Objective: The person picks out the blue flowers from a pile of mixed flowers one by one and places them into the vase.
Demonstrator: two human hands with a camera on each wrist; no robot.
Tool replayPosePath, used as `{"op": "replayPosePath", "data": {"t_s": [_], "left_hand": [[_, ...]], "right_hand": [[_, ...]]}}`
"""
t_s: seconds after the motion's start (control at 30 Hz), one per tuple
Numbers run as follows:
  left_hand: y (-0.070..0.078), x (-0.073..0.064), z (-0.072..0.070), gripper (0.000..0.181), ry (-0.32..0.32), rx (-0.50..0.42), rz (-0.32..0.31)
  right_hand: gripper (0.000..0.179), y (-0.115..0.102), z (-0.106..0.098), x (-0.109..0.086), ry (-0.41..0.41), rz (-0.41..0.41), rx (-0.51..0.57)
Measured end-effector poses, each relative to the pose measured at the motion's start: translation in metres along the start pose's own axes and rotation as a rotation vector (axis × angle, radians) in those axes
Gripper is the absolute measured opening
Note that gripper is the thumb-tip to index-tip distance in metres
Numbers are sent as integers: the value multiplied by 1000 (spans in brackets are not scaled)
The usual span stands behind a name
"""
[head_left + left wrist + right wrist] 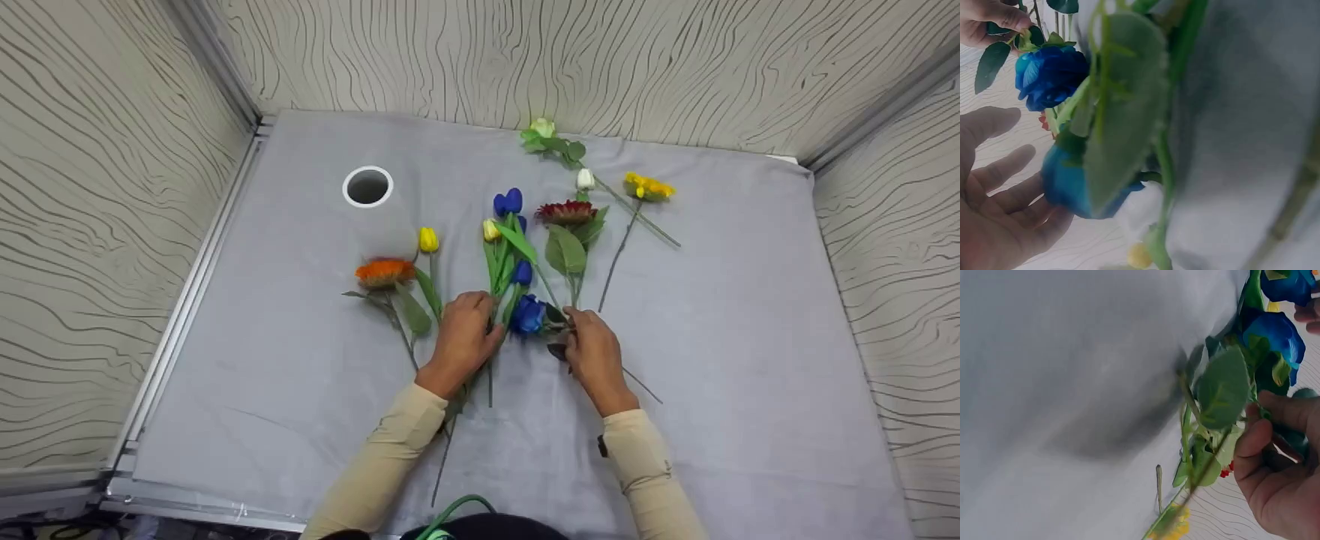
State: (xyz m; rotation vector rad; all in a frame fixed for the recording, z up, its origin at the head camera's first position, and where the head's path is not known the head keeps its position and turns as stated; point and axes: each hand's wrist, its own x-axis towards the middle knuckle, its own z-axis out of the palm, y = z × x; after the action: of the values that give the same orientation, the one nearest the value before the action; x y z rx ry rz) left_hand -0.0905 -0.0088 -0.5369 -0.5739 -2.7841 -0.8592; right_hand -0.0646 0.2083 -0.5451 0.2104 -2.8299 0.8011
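A blue rose [528, 315] lies low over the cloth, and my right hand [595, 352] pinches its stem just behind the bloom, as the right wrist view shows. My left hand [463, 337] is over the stems to its left. In the left wrist view its fingers [1008, 169] are spread and loosely bent beside a second blue flower [1064, 183], apparently touching its petals. Beyond both hands lie blue tulips [513, 201] and a pale yellow tulip [490, 229]. The left palm hides part of the stems in the head view.
A white vase [386, 229] stands at the back left. Near it lie a yellow tulip [428, 240] and an orange flower [385, 273]. Further right are a dark red flower [568, 213], a white tulip [585, 178], a pale rose [542, 128] and a yellow flower [649, 187].
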Motion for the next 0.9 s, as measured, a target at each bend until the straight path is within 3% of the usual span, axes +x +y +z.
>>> {"op": "replayPosePath", "data": {"t_s": [0.2, 0.37, 0.53, 0.7, 0.8, 0.9], "left_hand": [[12, 17, 4, 32, -39, -21, -12], [23, 39, 14, 31, -87, -81, -63], [27, 62, 24, 29, -108, -209, -239], [26, 75, 33, 29, -144, -379, -433], [25, 77, 38, 30, -143, -470, -478], [24, 78, 41, 29, -134, -524, -481]], "right_hand": [[39, -3, 2, -2, 45, 29, 40], [38, -4, 5, -3, 91, 79, 86], [37, -5, 9, -5, 117, 106, 120], [36, -8, 11, -7, 126, 117, 114], [35, -10, 12, -9, 127, 112, 99], [36, -12, 12, -11, 135, 98, 89]]}}
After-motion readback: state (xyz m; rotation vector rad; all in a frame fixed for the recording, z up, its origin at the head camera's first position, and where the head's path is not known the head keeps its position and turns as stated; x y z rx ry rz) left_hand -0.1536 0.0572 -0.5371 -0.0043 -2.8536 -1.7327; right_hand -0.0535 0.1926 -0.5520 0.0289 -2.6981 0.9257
